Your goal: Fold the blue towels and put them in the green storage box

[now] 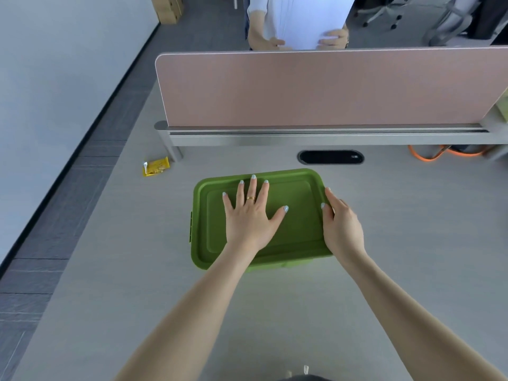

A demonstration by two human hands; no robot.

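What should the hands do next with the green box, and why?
Probably lift the lid off. It covers the green storage box, the left hand lies flat on top, and the right hand is at its right edge. No blue towels are in view, and none could go in while it's covered.

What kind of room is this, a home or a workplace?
Most likely an open-plan office: a pink desk divider fences off the desk, a cable port is set into it, and wheeled office chairs stand behind.
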